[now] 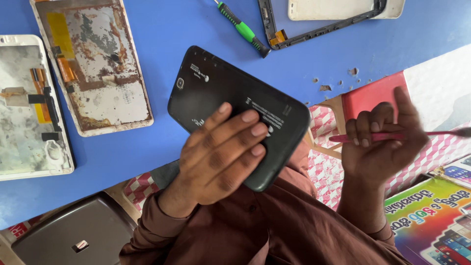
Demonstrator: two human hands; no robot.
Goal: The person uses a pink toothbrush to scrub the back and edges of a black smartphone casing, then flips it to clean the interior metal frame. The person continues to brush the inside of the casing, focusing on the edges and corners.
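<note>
My left hand (218, 157) grips a black tablet (221, 93) by its lower edge, back cover facing up, fingers spread across the cover. The tablet is held tilted above the blue table (171, 29). My right hand (382, 142) is to the right of the tablet, apart from it, and is closed around a thin pink tool (378, 138) whose blurred tip points right.
Two opened tablet shells with worn metal plates and orange flex cables (93, 64) (29, 105) lie at the left. A green-handled screwdriver (243, 29) and a black frame (319, 29) lie at the top. A grey case (73, 235) and colourful printed sheet (431, 221) sit below.
</note>
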